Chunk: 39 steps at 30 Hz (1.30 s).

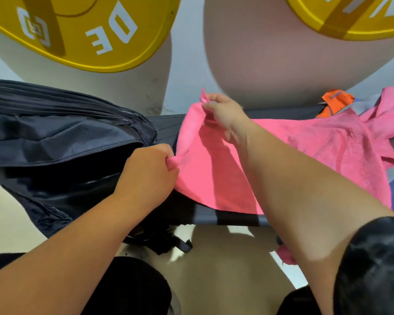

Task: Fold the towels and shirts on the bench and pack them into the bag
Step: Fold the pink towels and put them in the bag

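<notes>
A pink towel (pixel 305 151) lies spread across the dark bench (pixel 225 217). My left hand (pixel 150 169) grips the towel's near left corner in a fist. My right hand (pixel 223 112) pinches the far left corner, lifted a little off the bench. A black bag (pixel 55 144) sits open on the left, its dark mouth right beside my left hand. An orange and blue garment (pixel 334 103) lies at the far right, partly under the towel.
Two large yellow padded discs (pixel 82 35) with white letters lean against the pale wall behind the bench. A grey cloth (pixel 369 105) lies near the orange garment. A small pink piece (pixel 287 255) hangs below the bench by my right arm.
</notes>
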Tool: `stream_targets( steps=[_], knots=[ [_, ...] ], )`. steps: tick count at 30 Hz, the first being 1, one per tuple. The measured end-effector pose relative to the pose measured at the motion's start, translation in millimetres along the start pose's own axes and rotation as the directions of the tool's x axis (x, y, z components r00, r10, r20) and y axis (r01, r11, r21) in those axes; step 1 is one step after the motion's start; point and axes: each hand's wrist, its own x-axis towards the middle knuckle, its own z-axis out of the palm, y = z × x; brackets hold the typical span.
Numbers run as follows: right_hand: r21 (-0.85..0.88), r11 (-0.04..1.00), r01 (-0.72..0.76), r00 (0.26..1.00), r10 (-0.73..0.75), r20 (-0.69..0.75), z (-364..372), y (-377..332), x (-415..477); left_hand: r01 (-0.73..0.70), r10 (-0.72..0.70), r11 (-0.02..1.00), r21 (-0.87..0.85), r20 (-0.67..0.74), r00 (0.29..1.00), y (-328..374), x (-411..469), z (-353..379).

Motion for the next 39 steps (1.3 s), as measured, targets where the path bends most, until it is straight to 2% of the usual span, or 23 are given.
stream_targets(
  steps=[3,6,12,19,22,25,28,30,35,37,39],
  knots=[
    [-0.006,0.997,-0.083,0.975,0.082,0.205,28.4,-2.3,0.4,0.014,-0.014,0.998,0.062,0.001,1.000,-5.4,-2.6,-13.6],
    [-0.028,0.992,-0.126,0.964,0.129,0.232,29.2,13.2,1.4,0.027,-0.031,0.998,0.064,0.071,0.997,-13.0,-8.4,-10.3],
    [-0.151,0.983,-0.109,0.993,0.113,0.017,-25.9,15.6,-6.3,0.055,-0.014,0.989,-0.135,0.290,0.957,13.7,-8.7,34.5],
    [-0.267,0.959,-0.098,0.988,0.061,-0.143,-108.8,-3.7,-13.6,0.188,0.046,0.881,-0.434,0.475,0.879,79.9,0.3,88.0],
    [-0.335,0.939,-0.081,0.972,0.000,-0.235,-135.9,-5.7,-16.4,0.166,0.102,0.864,-0.476,0.486,0.868,99.9,7.2,116.8],
    [-0.514,0.855,-0.075,0.945,-0.104,-0.311,-163.4,0.6,-22.9,0.148,0.136,0.875,-0.461,0.526,0.840,112.1,7.8,144.0],
    [-0.419,0.900,-0.119,0.975,0.027,-0.220,-176.0,16.3,-29.7,0.149,0.126,0.886,-0.439,0.537,0.834,118.6,3.8,163.6],
    [-0.482,0.864,-0.148,0.985,0.083,-0.154,-177.5,23.9,-33.9,0.168,0.110,0.881,-0.443,0.536,0.837,119.1,0.2,173.4],
    [-0.496,0.864,-0.084,0.994,0.035,-0.108,-173.1,22.3,-41.6,0.209,0.078,0.862,-0.462,0.528,0.846,119.5,-9.1,176.5],
    [-0.419,0.907,-0.050,0.996,0.013,-0.092,-166.1,9.8,-48.7,0.244,0.073,0.822,-0.514,0.519,0.851,119.8,-9.0,173.9],
    [-0.250,0.967,-0.042,0.995,0.018,-0.099,-160.8,-1.1,-53.4,0.244,0.089,0.786,-0.569,0.494,0.865,121.5,-6.4,171.0]
  ],
)
